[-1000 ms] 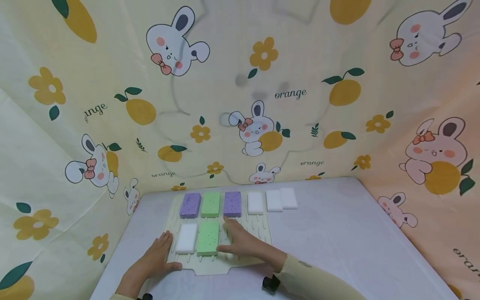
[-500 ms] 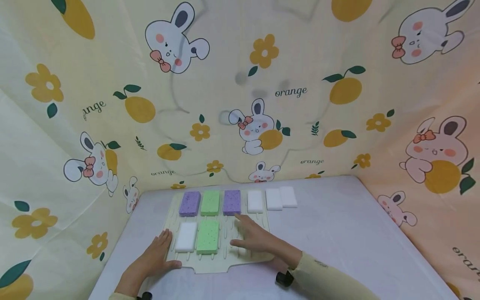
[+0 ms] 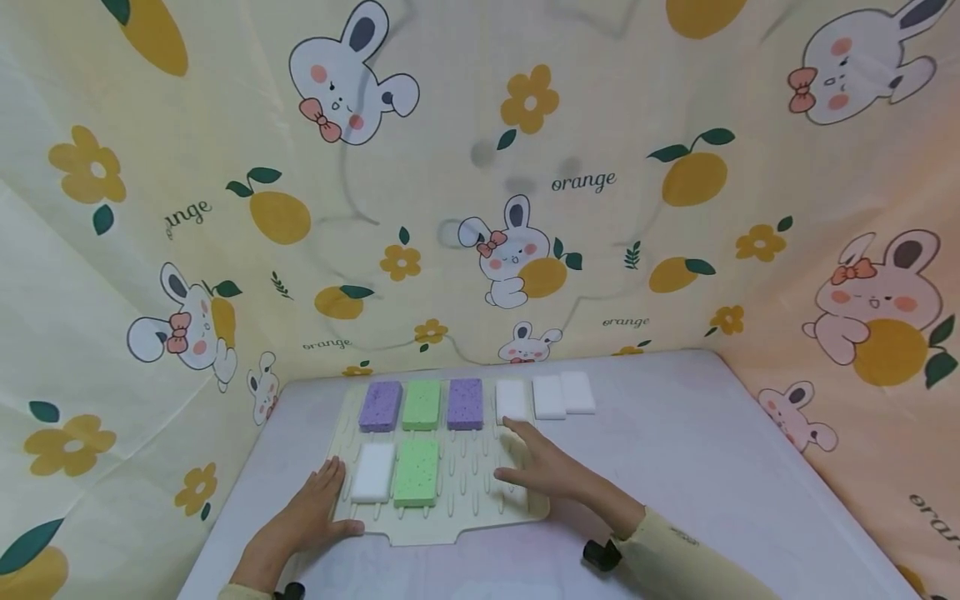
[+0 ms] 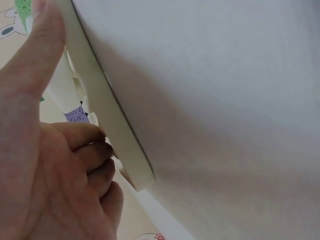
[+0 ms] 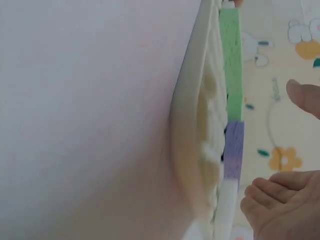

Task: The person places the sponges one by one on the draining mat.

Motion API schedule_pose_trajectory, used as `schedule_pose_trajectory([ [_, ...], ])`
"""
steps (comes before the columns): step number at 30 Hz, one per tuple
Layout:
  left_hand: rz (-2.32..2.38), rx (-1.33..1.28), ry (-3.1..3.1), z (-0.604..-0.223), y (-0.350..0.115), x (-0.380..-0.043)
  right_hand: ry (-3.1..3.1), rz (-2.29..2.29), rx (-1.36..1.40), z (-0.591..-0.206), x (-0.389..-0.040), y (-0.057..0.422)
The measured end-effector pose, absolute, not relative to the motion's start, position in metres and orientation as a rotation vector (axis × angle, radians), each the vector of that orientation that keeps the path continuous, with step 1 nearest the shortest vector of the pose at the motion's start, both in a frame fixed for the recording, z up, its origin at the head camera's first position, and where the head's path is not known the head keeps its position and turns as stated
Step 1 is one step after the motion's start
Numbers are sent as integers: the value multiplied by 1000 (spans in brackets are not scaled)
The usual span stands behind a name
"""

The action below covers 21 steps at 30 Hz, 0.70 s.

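Note:
A cream ridged board (image 3: 423, 532) lies on the table. Its far row carries a purple sponge (image 3: 380, 407), a green sponge (image 3: 422, 406), a second purple sponge (image 3: 465, 405) and a white sponge (image 3: 512, 398). In the near row sit another white sponge (image 3: 373, 473) and another green sponge (image 3: 416, 473). My left hand (image 3: 303, 512) rests along the board's left edge, fingers extended, thumb at the near corner. Over the right part of the board is my right hand (image 3: 546, 465), thumb and fingers spread with nothing between them, its fingertips overlapping the far-row white sponge in the head view.
Two white sponges, one (image 3: 549, 398) partly overlapping the other (image 3: 578, 393), lie just right of the board's far corner. Behind the table (image 3: 675, 467) hangs a printed cloth (image 3: 450, 167) with rabbits and oranges, and it also covers both sides.
My right hand has moved right across the board, from beside the near green sponge to the board's right part, holding nothing. My left hand and the sponges have stayed put.

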<state>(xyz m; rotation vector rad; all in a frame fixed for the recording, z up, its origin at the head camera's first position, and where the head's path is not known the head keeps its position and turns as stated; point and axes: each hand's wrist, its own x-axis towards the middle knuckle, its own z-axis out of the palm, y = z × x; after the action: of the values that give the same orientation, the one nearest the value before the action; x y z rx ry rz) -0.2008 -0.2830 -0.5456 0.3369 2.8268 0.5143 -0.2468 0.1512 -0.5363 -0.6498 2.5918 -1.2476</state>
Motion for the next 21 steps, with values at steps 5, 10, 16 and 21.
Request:
schedule_pose_trajectory([
  [5,500,327,2829,-546,-282,-201,2625,-1231,-542,-538,-250,175],
  [10,506,335,2824,-545,-282,-202,2671,-1213,-475,-534,-255,197],
  [16,488,317,2821,-546,-283,-205,2732,-1186,-442,-531,-266,218],
  [21,503,320,2816,-546,-282,-203,2786,-1153,-449,-533,-275,235],
])
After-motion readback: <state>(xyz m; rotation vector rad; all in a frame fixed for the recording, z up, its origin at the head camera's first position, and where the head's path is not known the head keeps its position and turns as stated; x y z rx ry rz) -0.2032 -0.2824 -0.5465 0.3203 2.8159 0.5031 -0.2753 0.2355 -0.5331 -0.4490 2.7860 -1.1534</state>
